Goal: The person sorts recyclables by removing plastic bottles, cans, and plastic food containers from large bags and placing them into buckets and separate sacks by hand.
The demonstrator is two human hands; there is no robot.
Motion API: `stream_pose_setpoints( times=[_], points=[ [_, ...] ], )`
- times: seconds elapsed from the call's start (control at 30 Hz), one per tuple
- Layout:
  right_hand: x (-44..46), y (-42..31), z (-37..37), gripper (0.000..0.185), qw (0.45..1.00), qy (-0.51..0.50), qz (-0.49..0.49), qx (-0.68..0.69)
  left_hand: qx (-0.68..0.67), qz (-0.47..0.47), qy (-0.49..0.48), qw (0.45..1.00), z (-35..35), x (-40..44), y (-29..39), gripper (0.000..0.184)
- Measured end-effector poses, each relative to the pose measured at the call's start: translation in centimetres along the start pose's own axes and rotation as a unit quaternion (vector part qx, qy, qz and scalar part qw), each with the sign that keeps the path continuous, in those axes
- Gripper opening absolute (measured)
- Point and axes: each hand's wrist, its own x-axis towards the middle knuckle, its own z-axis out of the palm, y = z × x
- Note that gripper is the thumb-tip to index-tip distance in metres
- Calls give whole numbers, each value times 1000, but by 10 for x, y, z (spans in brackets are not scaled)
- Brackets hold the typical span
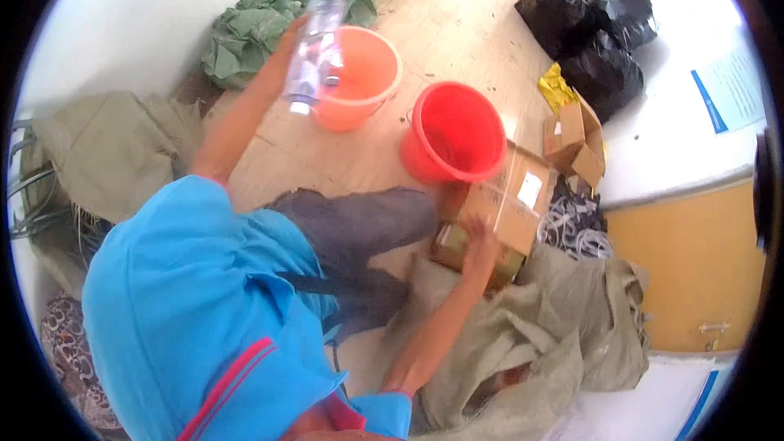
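A clear plastic bottle (pixel 314 53) with a white cap at its lower end is in my left hand (pixel 296 33), smeared by motion and partly hidden behind it. Hand and bottle are above the left rim of the orange bucket (pixel 382 69). My right hand (pixel 482 247) is over the near side of the cardboard box (pixel 500 196), fingers stretched out and somewhat blurred. Whether it touches the box I cannot tell. Just beyond that hand, the red bucket (pixel 418 143) stands beside the box. Below the right forearm lies an olive woven sack (pixel 539 318).
Green sacking (pixel 261 20) lies by the left wall, with an olive cloth (pixel 110 143) nearer me. Black bags (pixel 600 65), a yellow bag (pixel 557 88) and a small open carton (pixel 572 135) line the right wall. White coiled strips (pixel 576 233) lie near a yellow door (pixel 694 261).
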Motion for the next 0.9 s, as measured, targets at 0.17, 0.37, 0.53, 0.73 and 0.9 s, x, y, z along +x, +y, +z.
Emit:
stream_pose_setpoints(
  times=[0.17, 0.37, 0.53, 0.73, 0.9],
  points=[
    [-66, 23, -11, 37, 986, 94, 132, 39, -26, -30, 120, 992, -146, 21, 16, 55],
    [-118, 87, -68, 39, 967, 137, 134, -166, -21, 1, 202, 979, -243, 105, 46, 59],
    [-140, 55, -6, 36, 960, 238, 90, -116, -30, 51, 234, 970, -286, 185, 63, 50],
    [-123, 67, -38, 30, 889, 338, 309, -24, 15, -23, 225, 974, -412, 317, 73, 90],
    [-132, 72, -42, 36, 877, 321, 343, -104, 136, -86, 423, 892, -395, 296, 30, 91]
  ],
)
